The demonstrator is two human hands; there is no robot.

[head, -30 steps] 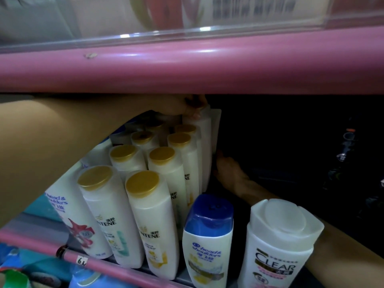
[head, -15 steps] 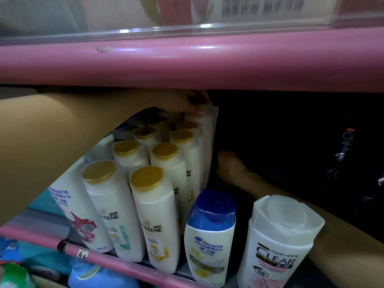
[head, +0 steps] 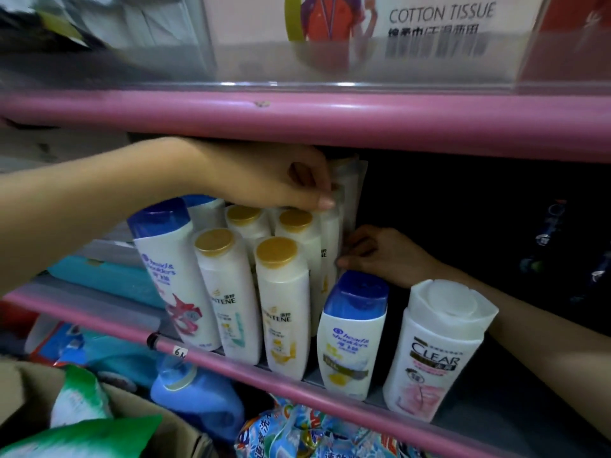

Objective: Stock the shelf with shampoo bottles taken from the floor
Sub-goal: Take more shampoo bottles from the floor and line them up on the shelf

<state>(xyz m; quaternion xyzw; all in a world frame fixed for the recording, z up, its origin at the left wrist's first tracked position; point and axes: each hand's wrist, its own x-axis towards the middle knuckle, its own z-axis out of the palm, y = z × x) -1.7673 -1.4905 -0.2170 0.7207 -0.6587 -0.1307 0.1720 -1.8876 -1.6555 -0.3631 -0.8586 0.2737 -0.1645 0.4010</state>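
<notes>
- Filling the middle of the frame, a pink-edged store shelf (head: 297, 388) holds upright plastic shampoo bottles: a tall white bottle with a blue cap (head: 172, 276) at the left, white bottles with gold caps (head: 284, 309) in rows behind one another, a short white bottle with a blue cap (head: 352, 335), and a white bottle with a white flip cap marked CLEAR (head: 433, 352) at the right.
- Lower left, a brown cardboard box (head: 29, 388) holds green-and-white packets (head: 82, 395); what they contain I cannot tell.
- Below the shelf lie a blue jug (head: 198, 396) and printed blue packs (head: 297, 431).
- Upper centre, a clear plastic front (head: 363, 61) stands before a COTTON TISSUE package.
- Left hand (head: 274, 180) reaches in under the upper pink rail (head: 330, 117); its curled fingers pinch the top of a white bottle at the back of the row (head: 330, 239).
- Right hand (head: 380, 252), centre right, lies beside that bottle's lower side, fingers curled, tips touching it.
</notes>
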